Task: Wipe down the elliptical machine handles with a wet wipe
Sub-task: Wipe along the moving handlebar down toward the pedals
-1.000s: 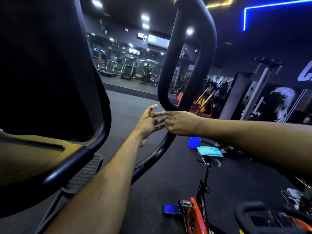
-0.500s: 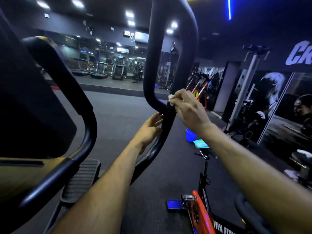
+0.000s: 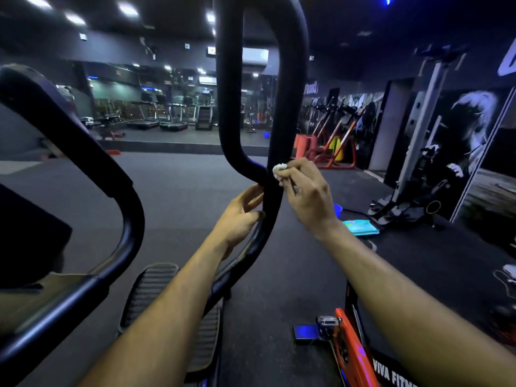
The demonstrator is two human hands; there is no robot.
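We hold the handle (image 3: 275, 152) with our left hand (image 3: 237, 216), fingers curled round the bar just below its loop. Our right hand (image 3: 307, 196) pinches a bunched white wipe (image 3: 279, 171) in its fingers, pressing it against the handle's right side, just above the left hand.

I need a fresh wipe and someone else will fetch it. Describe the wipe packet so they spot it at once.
Start at the tall black looped handle being wiped, then look right, past the right hand. By the small blue bucket lies the wipe packet: flat and teal, the only such pack there.
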